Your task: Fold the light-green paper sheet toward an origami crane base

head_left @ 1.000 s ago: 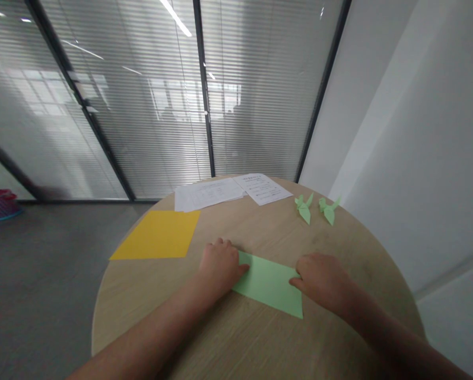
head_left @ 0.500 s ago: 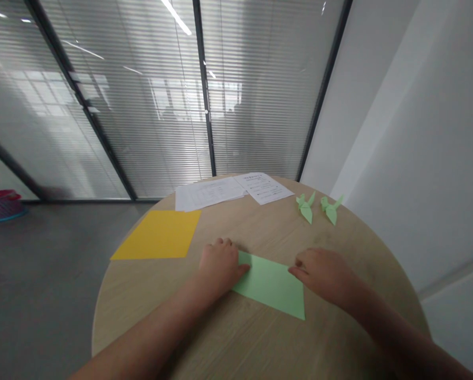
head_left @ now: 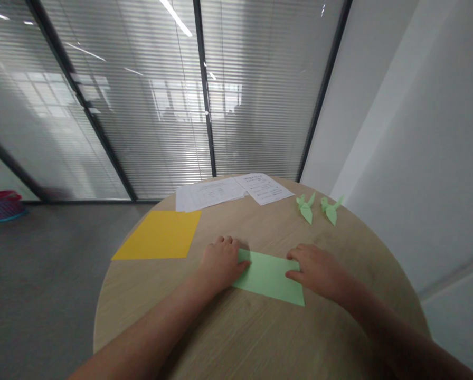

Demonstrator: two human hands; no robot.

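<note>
A light green sheet of paper (head_left: 266, 277), rectangular with a straight near edge, lies on the table in front of me. Across its left end rests my left hand (head_left: 223, 264), palm down, the thumb on the paper and the fingers reaching beyond the far edge. At the right end is my right hand (head_left: 318, 268), its thumb and index finger apart over the paper's far right corner. Neither hand grips the sheet. Whether the paper is folded double, I cannot tell.
Two green origami cranes (head_left: 305, 208) stand at the back right of the round wooden table (head_left: 236, 338). A yellow sheet (head_left: 157, 236) lies to the left, and white printed pages (head_left: 208, 194) are at the back. A basket (head_left: 2, 206) sits on the floor.
The green paper's near edge has shifted slightly away from me. My right hand's thumb and index finger, close together before, are now spread. My left hand has hardly moved.
</note>
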